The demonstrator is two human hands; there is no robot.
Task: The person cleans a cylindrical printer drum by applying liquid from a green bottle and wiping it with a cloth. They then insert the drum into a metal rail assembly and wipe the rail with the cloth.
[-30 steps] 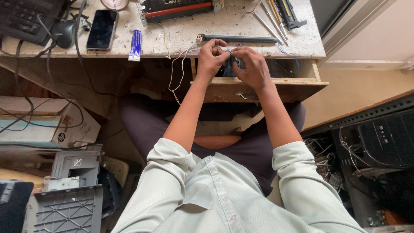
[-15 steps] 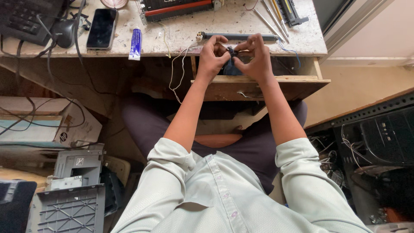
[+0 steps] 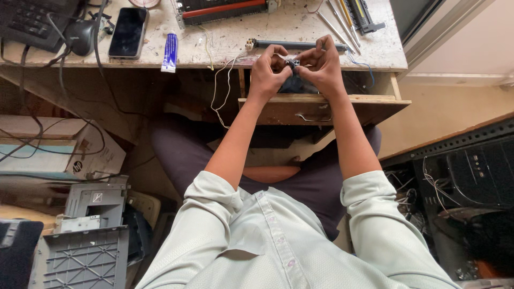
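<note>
Both hands meet above the open drawer [image 3: 321, 107] at the desk [image 3: 241, 37] edge. The left hand [image 3: 267, 72] and right hand [image 3: 321, 67] pinch a small dark part [image 3: 292, 62] between their fingertips. White wires [image 3: 222, 80] hang just left of the left hand.

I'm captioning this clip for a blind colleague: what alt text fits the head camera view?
Seen from above, a seated person's left hand and right hand pinch a small dark part with white wires over an open wooden drawer. The worn workbench beyond holds a smartphone, a blue-and-white tube and a dark rod.
</note>
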